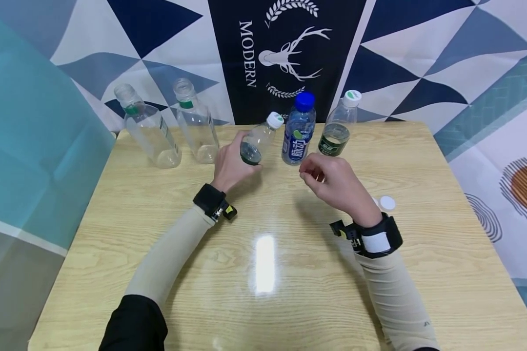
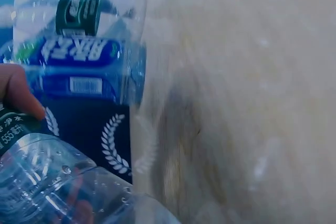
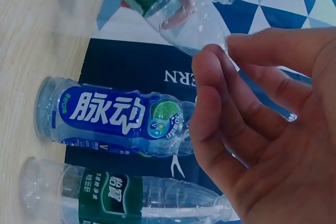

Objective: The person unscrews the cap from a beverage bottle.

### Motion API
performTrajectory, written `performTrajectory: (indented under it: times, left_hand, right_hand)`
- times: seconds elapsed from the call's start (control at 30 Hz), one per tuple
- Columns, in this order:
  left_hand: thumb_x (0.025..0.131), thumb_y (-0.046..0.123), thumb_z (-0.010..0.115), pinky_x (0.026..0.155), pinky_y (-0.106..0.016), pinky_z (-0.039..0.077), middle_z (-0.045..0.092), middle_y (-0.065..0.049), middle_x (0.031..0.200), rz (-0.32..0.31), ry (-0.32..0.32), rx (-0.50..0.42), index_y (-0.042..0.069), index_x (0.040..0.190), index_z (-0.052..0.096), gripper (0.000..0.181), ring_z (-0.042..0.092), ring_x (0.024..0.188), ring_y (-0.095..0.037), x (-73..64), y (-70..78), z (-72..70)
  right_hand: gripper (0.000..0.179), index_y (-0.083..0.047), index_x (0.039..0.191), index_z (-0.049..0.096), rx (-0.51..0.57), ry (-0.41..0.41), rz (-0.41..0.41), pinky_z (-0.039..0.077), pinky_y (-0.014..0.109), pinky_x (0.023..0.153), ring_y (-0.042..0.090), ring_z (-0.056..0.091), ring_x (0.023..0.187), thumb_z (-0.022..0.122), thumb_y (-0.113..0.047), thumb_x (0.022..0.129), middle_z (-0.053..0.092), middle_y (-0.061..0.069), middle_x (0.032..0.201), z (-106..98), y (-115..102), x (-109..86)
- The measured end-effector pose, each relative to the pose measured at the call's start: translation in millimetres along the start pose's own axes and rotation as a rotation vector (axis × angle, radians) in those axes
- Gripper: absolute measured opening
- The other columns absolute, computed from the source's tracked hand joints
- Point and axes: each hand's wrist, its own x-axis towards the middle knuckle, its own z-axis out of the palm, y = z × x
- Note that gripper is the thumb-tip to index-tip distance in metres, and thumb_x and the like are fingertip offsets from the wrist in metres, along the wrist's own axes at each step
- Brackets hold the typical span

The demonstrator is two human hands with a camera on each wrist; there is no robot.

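My left hand grips a clear plastic bottle round its green-labelled body. The bottle has a white cap on and tilts to the right, lifted above the tabletop. In the left wrist view, droplets show inside its clear wall. My right hand hovers in front of the blue-capped bottle, nothing visible between its loosely bent fingers. Just behind that hand stands another clear bottle with a green label and a white cap.
Two uncapped clear bottles stand at the table's back left. A white cap lies beside my right wrist, with another partly hidden by it. Patterned cloth hangs behind the wooden table.
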Motion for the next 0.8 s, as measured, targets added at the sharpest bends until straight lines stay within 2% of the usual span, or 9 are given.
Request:
performTrajectory:
  times: [0.23, 0.43, 0.63, 0.8]
  left_hand:
    - [0.054, 0.042, 0.080, 0.057, -0.029, 0.044, 0.065, 0.000, 0.098, 0.060, -0.092, 0.022, 0.025, 0.130, 0.050, 0.083, 0.056, 0.075, -0.012, -34.4, 16.7, -7.5]
    - [0.053, 0.046, 0.077, 0.048, -0.027, 0.041, 0.064, 0.002, 0.087, 0.179, -0.111, 0.054, 0.024, 0.128, 0.051, 0.082, 0.054, 0.065, -0.010, -51.9, 33.9, -10.0]
    - [0.052, 0.046, 0.076, 0.041, -0.027, 0.037, 0.060, 0.007, 0.084, 0.269, -0.121, 0.128, 0.023, 0.126, 0.052, 0.081, 0.049, 0.058, -0.010, -58.4, 45.6, -9.1]
    - [0.054, 0.043, 0.073, 0.039, -0.026, 0.034, 0.054, 0.010, 0.079, 0.314, -0.113, 0.198, 0.022, 0.127, 0.052, 0.078, 0.046, 0.055, -0.009, -60.9, 51.0, -7.7]
  right_hand:
    - [0.020, -0.008, 0.106, 0.060, 0.041, 0.103, 0.066, 0.043, 0.026, 0.053, 0.008, 0.051, 0.061, 0.053, -0.024, 0.096, 0.060, -0.006, 0.076, 0, -5, -0.5]
    - [0.033, -0.006, 0.109, 0.059, 0.062, 0.196, 0.095, 0.040, 0.028, 0.052, 0.008, 0.054, 0.064, 0.042, -0.033, 0.101, 0.061, -0.004, 0.075, 2, -8, 0.3]
    - [0.036, -0.009, 0.091, 0.061, -0.021, 0.218, 0.114, 0.035, 0.030, 0.049, 0.009, 0.048, 0.056, 0.040, -0.037, 0.101, 0.055, -0.003, 0.066, 4, -9, 0.9]
    - [0.044, -0.016, 0.067, 0.050, -0.171, 0.226, 0.140, 0.028, 0.032, 0.043, 0.014, 0.039, 0.047, 0.039, -0.042, 0.100, 0.042, -0.003, 0.053, 7, -9, 0.7]
